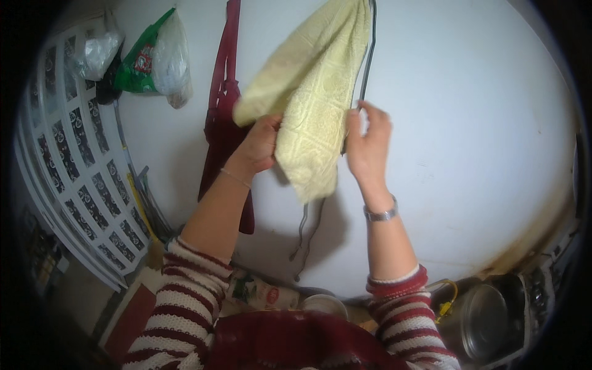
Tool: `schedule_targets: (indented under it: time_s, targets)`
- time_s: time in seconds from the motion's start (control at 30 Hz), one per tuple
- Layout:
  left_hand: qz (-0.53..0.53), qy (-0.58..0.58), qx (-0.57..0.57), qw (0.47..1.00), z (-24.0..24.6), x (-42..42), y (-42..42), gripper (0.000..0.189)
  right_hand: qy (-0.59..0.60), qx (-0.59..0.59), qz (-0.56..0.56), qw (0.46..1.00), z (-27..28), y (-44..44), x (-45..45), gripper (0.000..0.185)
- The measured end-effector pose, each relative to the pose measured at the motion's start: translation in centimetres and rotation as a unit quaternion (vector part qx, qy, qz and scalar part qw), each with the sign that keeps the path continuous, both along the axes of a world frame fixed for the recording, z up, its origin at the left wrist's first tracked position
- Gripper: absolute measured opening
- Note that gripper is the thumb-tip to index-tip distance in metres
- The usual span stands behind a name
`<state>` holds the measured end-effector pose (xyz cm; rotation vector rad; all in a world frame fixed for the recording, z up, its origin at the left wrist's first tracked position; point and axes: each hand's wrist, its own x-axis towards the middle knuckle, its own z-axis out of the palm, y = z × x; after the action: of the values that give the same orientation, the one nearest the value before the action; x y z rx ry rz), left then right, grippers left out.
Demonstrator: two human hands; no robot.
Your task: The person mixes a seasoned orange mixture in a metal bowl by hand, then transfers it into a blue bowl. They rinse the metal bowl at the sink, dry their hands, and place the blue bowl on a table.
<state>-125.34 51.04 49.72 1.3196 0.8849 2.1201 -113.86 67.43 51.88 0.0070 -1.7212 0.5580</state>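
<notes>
A yellow terry towel (319, 111) hangs in front of the white wall, its lower corner loose and its upper end cut off by the frame's top. My left hand (262, 144) grips the towel at its left side, the fingertips hidden behind the cloth. Along the towel's right edge, my right hand (373, 136) is raised with thumb and forefinger bent near a dark strap (368, 60). Whether those fingers pinch the strap is unclear. Two thin dark cord ends (303, 231) dangle below the towel.
A dark red apron (226, 125) hangs left of the towel. Plastic bags (172, 55) hang farther left, beside a white patterned door (88, 171) and long-handled tools (145, 199). Below are a printed sack (263, 293), a white bowl (325, 305) and a metal pot (483, 319).
</notes>
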Motion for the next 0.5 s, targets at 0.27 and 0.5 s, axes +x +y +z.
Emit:
schedule_targets:
  time_s: [0.27,0.5]
  targets:
    - [-0.025,-0.136,0.076,0.987,-2.3,5.7,4.9,0.028,-0.063,-0.472,0.838,0.266,0.5,-5.7,1.2,0.042]
    - [0.016,-0.119,0.096,0.988,-1.9,6.9,3.3,0.027,-0.076,-0.374,0.848,0.368,2.5,-7.7,0.1,0.043]
